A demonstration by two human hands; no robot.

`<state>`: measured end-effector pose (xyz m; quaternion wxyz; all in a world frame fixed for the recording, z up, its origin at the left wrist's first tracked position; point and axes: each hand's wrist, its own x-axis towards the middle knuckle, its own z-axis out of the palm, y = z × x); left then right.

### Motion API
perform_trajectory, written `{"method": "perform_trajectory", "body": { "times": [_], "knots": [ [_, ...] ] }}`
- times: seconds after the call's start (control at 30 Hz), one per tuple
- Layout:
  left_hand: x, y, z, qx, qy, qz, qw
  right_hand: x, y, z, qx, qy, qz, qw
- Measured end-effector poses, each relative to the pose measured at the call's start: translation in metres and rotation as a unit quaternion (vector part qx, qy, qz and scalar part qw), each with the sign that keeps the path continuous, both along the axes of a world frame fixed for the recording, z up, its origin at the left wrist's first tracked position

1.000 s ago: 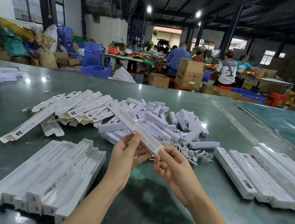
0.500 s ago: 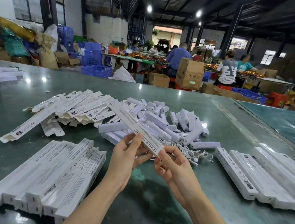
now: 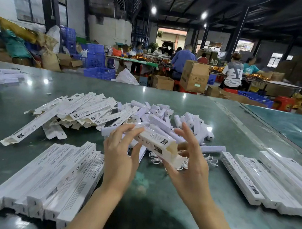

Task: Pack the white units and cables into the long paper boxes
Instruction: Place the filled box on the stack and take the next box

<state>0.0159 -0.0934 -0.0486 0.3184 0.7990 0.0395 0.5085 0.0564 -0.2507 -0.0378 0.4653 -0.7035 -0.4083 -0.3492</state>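
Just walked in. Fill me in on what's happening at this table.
A person is packing at a green table. Both hands hold one long paper box above the table, open end toward the camera: the left hand grips its far part, the right hand cups the open end. Behind lie flat unfolded boxes and a pile of white units; white cables sit near the right hand. Rows of closed boxes lie at left and right.

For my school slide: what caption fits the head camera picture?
Both hands, left hand and right hand, open up a long paper box above the green table.
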Motion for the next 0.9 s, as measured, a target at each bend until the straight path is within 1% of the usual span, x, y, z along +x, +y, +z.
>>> {"method": "perform_trajectory", "body": {
  "times": [0.17, 0.23, 0.33, 0.43, 0.5, 0.57, 0.6, 0.63, 0.67, 0.7, 0.77, 0.9],
  "knots": [
    [0.001, 0.003, -0.001, -0.008, 0.017, -0.004, 1.0, -0.005, 0.002, -0.001, -0.014, 0.02, 0.044, 0.999],
    [0.001, 0.003, -0.002, -0.023, 0.016, -0.007, 1.0, -0.007, 0.005, -0.002, -0.004, 0.002, 0.028, 1.0],
    [0.002, 0.001, -0.003, -0.068, 0.012, -0.043, 0.997, -0.008, 0.007, -0.005, 0.016, -0.015, 0.008, 1.0],
    [0.002, -0.009, 0.001, -0.148, 0.023, -0.107, 0.983, -0.006, 0.008, -0.011, 0.046, -0.021, -0.017, 0.999],
    [0.002, -0.02, 0.001, -0.251, 0.048, -0.156, 0.954, -0.002, 0.007, -0.014, 0.062, -0.006, -0.041, 0.997],
    [0.003, -0.031, 0.002, -0.375, 0.08, -0.2, 0.902, 0.003, 0.005, -0.017, 0.066, 0.01, -0.051, 0.997],
    [0.003, -0.037, 0.003, -0.419, 0.098, -0.222, 0.875, 0.005, 0.004, -0.018, 0.066, 0.013, -0.056, 0.996],
    [0.002, -0.041, 0.004, -0.437, 0.119, -0.246, 0.857, 0.007, 0.003, -0.02, 0.065, 0.015, -0.061, 0.996],
    [0.002, -0.045, 0.003, -0.435, 0.141, -0.267, 0.848, 0.009, 0.002, -0.021, 0.058, 0.015, -0.064, 0.996],
    [0.002, -0.047, 0.002, -0.42, 0.159, -0.279, 0.849, 0.01, 0.002, -0.023, 0.043, 0.017, -0.063, 0.997],
    [0.001, -0.049, 0.0, -0.4, 0.168, -0.27, 0.859, 0.011, 0.003, -0.025, 0.003, 0.026, -0.054, 0.998],
    [0.003, -0.039, -0.001, -0.437, 0.113, -0.223, 0.864, 0.009, 0.002, -0.022, -0.089, 0.044, -0.026, 0.995]
  ]
}}
